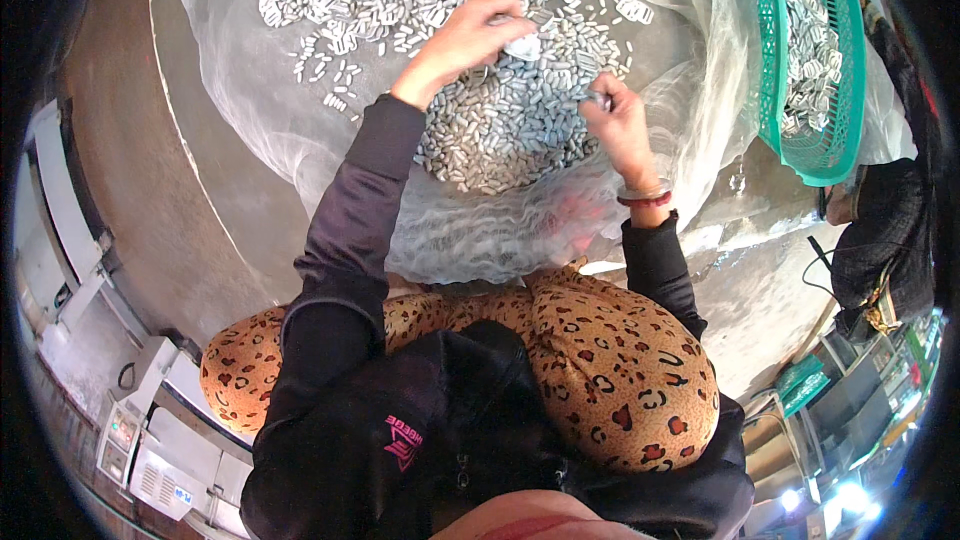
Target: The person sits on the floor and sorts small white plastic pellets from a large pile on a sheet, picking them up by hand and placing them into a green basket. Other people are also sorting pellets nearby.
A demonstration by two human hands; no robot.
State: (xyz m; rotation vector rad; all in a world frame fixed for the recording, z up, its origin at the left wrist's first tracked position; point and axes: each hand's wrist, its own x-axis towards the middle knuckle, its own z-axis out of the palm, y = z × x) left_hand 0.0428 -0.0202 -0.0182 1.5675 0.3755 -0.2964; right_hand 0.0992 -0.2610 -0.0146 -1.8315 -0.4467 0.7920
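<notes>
Head view: left hand (466,36) pinches a whitish piece (522,47), right hand (622,125) clenches a grey piece (599,99), and the grey pile (500,130), its long axes mixed, lies just left of the right hand.

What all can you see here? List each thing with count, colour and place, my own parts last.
Mesh sheet: one, translucent white, top centre
Basket: one, green, upper right
Silver pieces: too many to count, silver-grey, on the sheet and in the basket
Pale object: one, whitish, blurred, in left hand
Small piece: one, grey, in right hand
Dark fabric: one mass, black, right edge
Equipment: count unclear, mostly white, lower left
Lights: several, white, lower right
Bracelet: one, red, right wrist
Spotted trousers: one pair, tan, lower centre
Sleeves: two, dark, along forearms
Hands: two, bare, over the pieces
</notes>
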